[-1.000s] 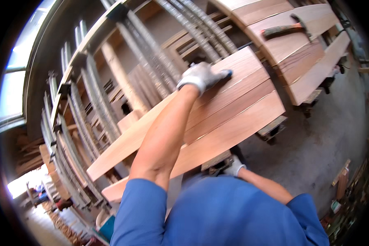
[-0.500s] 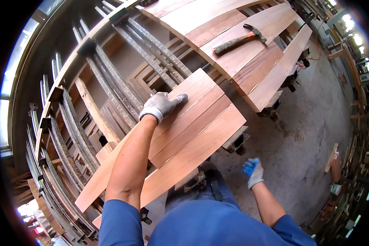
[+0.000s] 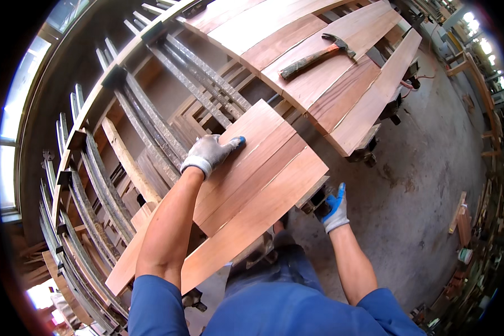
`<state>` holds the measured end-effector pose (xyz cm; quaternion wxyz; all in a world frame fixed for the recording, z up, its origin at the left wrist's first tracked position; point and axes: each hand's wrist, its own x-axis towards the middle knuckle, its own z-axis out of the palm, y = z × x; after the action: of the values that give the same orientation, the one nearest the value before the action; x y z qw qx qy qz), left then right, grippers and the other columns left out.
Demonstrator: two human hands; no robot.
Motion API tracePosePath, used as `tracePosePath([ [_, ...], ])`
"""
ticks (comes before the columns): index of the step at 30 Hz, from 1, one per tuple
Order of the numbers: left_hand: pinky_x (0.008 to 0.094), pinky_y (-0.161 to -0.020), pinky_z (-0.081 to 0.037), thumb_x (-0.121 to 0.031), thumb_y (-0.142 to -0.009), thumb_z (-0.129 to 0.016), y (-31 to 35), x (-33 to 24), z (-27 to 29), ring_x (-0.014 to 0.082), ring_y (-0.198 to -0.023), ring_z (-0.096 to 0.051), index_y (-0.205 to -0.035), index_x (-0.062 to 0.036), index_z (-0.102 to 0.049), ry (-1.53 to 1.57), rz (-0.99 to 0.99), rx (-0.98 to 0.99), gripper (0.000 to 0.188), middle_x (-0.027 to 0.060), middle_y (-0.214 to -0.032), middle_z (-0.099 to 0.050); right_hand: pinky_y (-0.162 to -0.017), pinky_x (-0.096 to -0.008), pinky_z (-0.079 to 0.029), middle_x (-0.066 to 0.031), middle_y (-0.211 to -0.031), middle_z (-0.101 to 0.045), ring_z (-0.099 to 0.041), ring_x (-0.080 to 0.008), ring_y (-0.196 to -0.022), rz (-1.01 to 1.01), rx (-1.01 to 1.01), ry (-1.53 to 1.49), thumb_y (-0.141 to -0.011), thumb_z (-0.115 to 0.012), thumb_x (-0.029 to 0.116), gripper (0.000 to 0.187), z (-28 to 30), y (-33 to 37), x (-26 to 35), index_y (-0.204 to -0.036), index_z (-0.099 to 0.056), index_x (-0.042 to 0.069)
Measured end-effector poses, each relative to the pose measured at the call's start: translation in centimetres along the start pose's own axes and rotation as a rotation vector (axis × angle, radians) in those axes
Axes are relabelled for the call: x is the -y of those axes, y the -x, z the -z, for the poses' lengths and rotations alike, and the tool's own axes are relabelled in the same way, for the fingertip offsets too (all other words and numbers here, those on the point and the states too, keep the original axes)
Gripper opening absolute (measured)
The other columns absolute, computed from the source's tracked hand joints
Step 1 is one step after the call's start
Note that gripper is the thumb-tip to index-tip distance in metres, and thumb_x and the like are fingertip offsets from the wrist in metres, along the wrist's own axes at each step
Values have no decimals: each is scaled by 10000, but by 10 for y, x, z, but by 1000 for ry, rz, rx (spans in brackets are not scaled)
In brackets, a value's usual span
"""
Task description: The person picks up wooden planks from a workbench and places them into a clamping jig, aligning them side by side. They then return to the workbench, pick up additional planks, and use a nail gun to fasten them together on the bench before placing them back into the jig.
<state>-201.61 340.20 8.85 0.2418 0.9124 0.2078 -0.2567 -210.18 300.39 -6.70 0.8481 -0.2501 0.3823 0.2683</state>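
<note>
My left hand [image 3: 210, 154], in a grey-white glove with blue fingertips, grips the left edge of a panel of several reddish wooden boards [image 3: 252, 173]. Its thumb lies on the top face, and its fingers curl at the edge, partly hidden. Light glue lines run along the joints, and the board ends are staggered. My right hand [image 3: 336, 210], gloved in blue and white, is beside a dark metal clamp end [image 3: 315, 203] at the panel's near right. Its thumb points up, apart from the fingers, and I see nothing held in it.
A claw hammer [image 3: 319, 56] lies on a second, larger board panel [image 3: 341, 89] farther off. Metal bar clamps [image 3: 151, 117] stand in a curved rack at left. Wood offcuts [image 3: 462, 221] lie on the concrete floor [image 3: 414, 168] at right.
My right hand has risen from low beside my body to the clamp end at the panel's edge, its thumb now spread. My left hand stays on the panel. The view has shifted slightly.
</note>
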Motion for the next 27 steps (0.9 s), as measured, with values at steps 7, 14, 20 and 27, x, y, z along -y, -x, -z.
tracePosePath([
  [7,460,-984,-532,-852,-835,-556,-7,1,-4,420,-1111,-699,-1171,-21,-761,-29,6,-21,919,273,-1159,-730,-1131,-472,-472,-155,-1439,-610,-608,-320,-1274,85,-273,-244,-890,-499,837,954,49,20,-5,-1440,-579,62],
  [14,466,-985,-521,-844,-856,-528,-10,2,-2,430,-1103,-699,-1073,8,-779,-139,-23,36,914,303,-1115,-726,-1082,-492,-514,-139,-1343,-680,-651,-340,-1209,29,-72,-38,-911,-540,777,840,-1,-9,-3,-1368,-649,81],
  [20,452,-1069,-490,-865,-833,-537,3,2,-1,434,-1231,-644,-1362,17,-628,-53,-34,-25,1032,295,-1284,-676,-1112,-493,-486,-126,-1450,-607,-613,-318,-1274,40,-63,90,-901,-554,787,916,4,-14,-2,-1460,-547,61],
  [27,470,-1271,-201,-629,-958,-580,30,13,-31,416,-1550,-251,-1595,-5,-328,-185,-260,-396,926,268,-1662,-286,-923,-439,-559,-158,-1189,-703,-687,-281,-1044,79,-315,533,-878,-636,769,871,108,29,32,-1279,-648,-4],
])
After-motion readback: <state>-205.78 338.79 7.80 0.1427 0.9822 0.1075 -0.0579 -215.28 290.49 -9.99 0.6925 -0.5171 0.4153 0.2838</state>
